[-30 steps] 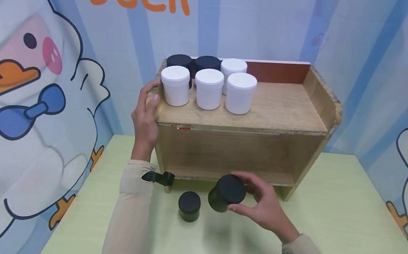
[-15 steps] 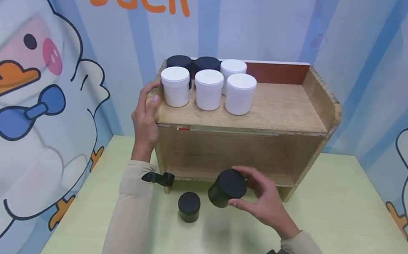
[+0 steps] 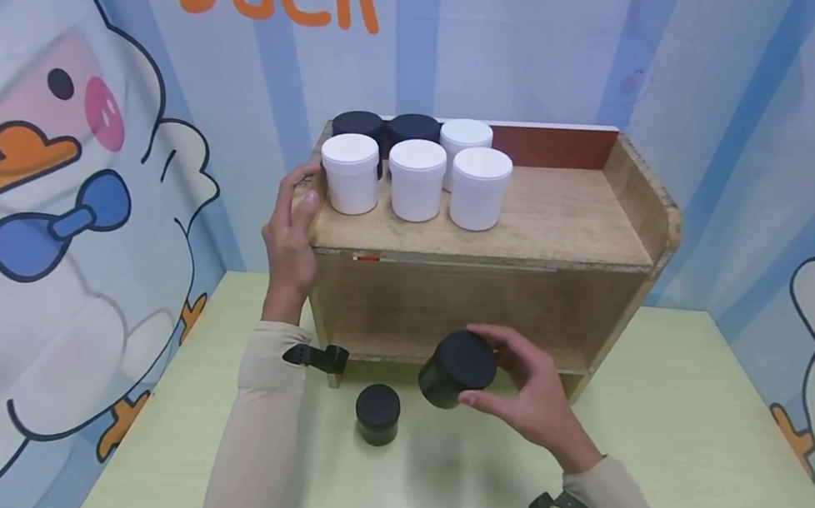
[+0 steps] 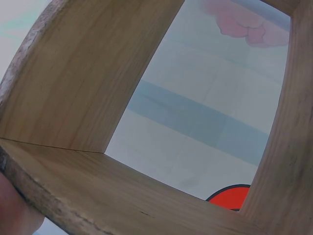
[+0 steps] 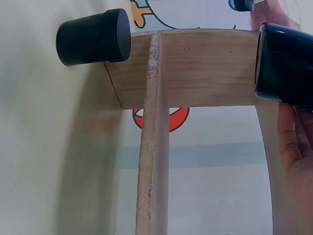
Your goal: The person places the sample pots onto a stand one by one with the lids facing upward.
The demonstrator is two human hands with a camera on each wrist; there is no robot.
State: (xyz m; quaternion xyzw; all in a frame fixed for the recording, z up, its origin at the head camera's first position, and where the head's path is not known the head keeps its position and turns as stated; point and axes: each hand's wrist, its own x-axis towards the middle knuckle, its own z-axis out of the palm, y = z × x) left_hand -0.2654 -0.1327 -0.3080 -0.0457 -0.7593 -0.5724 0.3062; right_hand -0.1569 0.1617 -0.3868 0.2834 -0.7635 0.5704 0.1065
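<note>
My right hand [image 3: 524, 385] holds a black lidded jar [image 3: 458, 369] between thumb and fingers, tilted, raised over the table in front of the shelf's lower opening. In the right wrist view the same jar [image 5: 286, 66] juts in at the right edge with the hand's fingers [image 5: 289, 134] against it. A second black jar [image 3: 377, 414] stands upright on the table to its left. My left hand [image 3: 292, 237] grips the left side panel of the wooden shelf [image 3: 570, 214], thumb at the front. In the left wrist view, part of that hand [image 4: 17, 208] shows at the lower left, beside the wood.
On the shelf's top, three white jars [image 3: 416, 179] line the front left. Behind them stand two black jars [image 3: 359, 124] and one white jar [image 3: 467, 132]. Side panels edge the top; a red-brown strip [image 3: 556, 145] runs along its back. The pale green table [image 3: 687, 453] meets duck-printed curtains.
My right hand has lifted the held jar slightly upward, towards the shelf. The left hand keeps its place on the side panel, and the other jars have not moved.
</note>
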